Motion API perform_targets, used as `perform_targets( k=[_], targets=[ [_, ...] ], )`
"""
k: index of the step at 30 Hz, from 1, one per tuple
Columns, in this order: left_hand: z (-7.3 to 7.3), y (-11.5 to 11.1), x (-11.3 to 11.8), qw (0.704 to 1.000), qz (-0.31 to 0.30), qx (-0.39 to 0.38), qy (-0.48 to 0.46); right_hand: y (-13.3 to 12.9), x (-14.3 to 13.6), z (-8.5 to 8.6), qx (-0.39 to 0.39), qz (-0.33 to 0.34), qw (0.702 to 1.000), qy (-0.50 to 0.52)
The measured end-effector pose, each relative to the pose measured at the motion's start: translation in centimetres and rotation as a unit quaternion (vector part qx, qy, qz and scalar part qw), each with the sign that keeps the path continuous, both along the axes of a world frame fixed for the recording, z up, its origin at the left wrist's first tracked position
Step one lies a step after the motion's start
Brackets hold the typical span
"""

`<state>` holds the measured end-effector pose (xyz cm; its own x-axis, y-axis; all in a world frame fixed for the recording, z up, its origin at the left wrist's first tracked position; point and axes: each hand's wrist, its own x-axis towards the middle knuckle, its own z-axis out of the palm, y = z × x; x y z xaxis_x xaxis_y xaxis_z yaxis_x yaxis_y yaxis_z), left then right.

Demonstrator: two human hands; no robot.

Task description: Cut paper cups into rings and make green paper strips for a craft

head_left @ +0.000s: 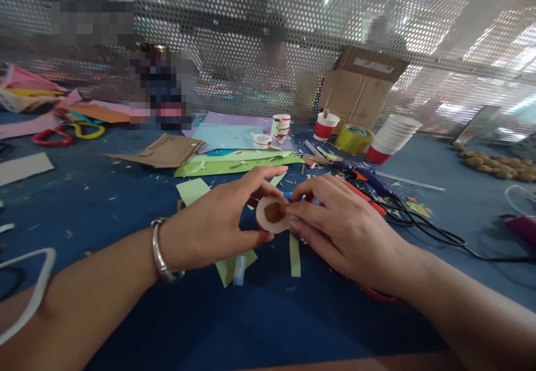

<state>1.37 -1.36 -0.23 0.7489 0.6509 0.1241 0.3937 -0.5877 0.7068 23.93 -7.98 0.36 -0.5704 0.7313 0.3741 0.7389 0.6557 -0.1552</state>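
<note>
Between my two hands is a small round cardboard piece (274, 213) with a pale rim and a brown, hollow-looking middle. My left hand (209, 223) holds its left side, thumb below and fingers curved behind, with the index finger stretched out above. On the opposite side, my right hand (341, 226) pinches the edge, its fingertips reaching into the middle. Beneath the hands lie a pale green paper strip (295, 256), a pale green paper piece (194, 191) and a small translucent piece (239, 270). Part of a red-edged object shows under my right hand.
Coloured paper sheets (234, 131), folded cardboard (171, 150) and red and yellow scissors (52, 136) lie beyond. A tape roll (354, 139), stacked paper cups (391, 139) and a cardboard box (355, 91) stand behind. A blue glue gun (371, 180) and black cables (427, 234) lie right.
</note>
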Motion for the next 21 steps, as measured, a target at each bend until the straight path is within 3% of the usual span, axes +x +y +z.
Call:
perform_targets(
  k=[11,21],
  targets=[
    [0.3,-0.6,0.1,1.0,0.019,0.014,-0.001,0.3,0.2,-0.5,0.04,0.006,0.998,0.056],
    [0.0,-1.3,0.2,0.999,-0.025,0.03,0.034,-0.1,-0.9,-0.8,-0.057,0.001,0.998,0.028]
  ],
)
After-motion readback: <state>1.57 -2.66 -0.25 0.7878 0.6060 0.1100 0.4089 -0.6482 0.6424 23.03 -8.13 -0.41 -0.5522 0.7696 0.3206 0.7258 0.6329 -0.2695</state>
